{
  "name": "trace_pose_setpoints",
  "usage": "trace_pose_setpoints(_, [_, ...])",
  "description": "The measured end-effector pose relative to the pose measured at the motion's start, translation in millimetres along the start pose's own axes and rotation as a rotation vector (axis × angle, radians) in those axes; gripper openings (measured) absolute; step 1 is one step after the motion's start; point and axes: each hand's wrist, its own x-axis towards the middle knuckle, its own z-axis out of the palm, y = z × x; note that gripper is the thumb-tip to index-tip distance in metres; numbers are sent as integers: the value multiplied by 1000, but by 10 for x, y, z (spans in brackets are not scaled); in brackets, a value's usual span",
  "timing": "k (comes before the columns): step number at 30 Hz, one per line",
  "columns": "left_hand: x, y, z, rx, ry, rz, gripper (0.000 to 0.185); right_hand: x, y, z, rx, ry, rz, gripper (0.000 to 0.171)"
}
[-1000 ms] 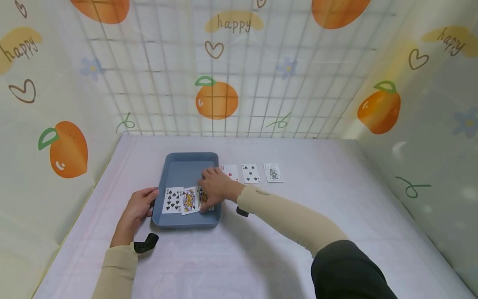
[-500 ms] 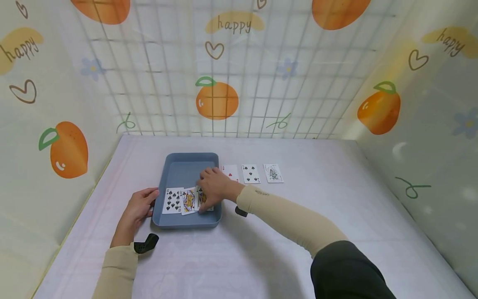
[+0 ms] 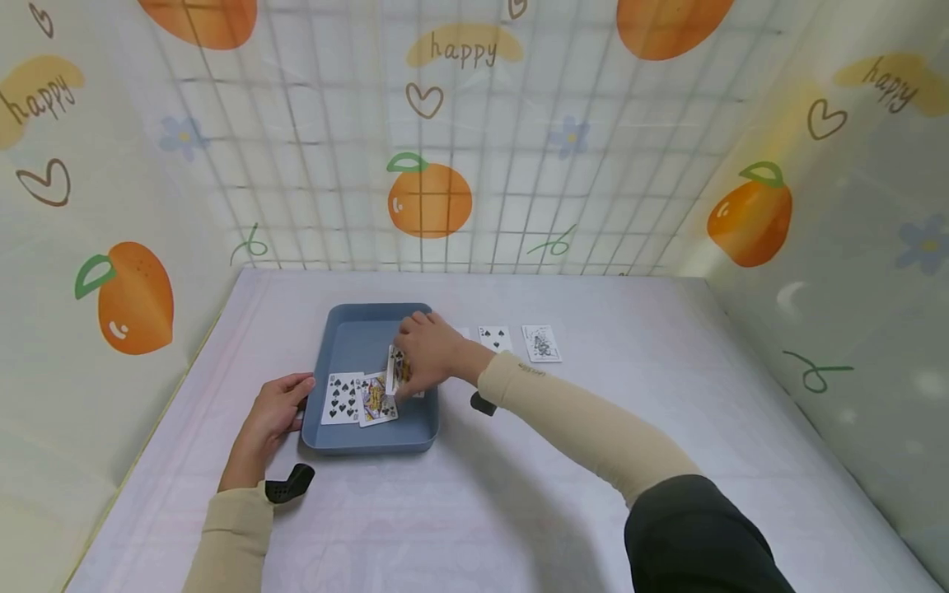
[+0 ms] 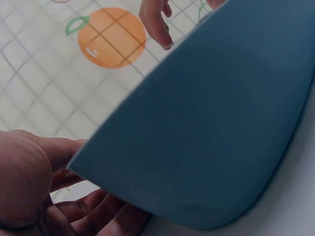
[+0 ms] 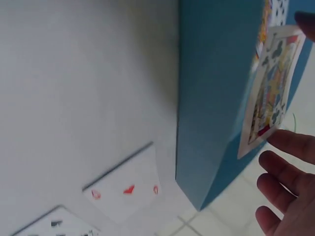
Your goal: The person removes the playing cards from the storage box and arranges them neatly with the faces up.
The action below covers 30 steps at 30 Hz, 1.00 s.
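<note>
My left hand (image 3: 274, 405) grips the left side of a blue-grey tray (image 3: 363, 333); in the left wrist view its thumb is at the rim and its fingers (image 4: 93, 211) curl below. Over the tray's right half my right hand (image 3: 433, 354) pinches a face card of clubs (image 5: 275, 83) between thumb and fingers, tilted up from the tray floor. Left of it in the tray lie a ten of spades (image 3: 343, 399) and a slightly turned queen (image 3: 378, 399). A small white strip under the right hand may be another card; I cannot tell.
Right of the tray, a row of cards lies on the white tablecloth (image 3: 578, 461): a heart card (image 5: 125, 187) mostly behind the right hand, a spade card (image 3: 494, 336) and a joker (image 3: 542, 343). Printed curtains (image 3: 311, 165) enclose the table's back and sides.
My right hand has lifted the club face card off the tray floor and shifted it slightly away from me, uncovering more of the queen. The left hand and tray stay put.
</note>
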Motion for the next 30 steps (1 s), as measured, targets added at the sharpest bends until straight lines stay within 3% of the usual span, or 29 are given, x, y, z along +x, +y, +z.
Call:
trace_pose_setpoints(9, [-2,-2,42,19,-6,-9,46,-153,225,-118,55,19,62,86])
trace_pose_setpoints(16, [-2,-6,33,46,15,-13,47,-296,394,-56,62,26,78,86])
trace_pose_setpoints(30, [-43,10,3,61,-5,-8,49,-578,579,61,34,-3,103,79])
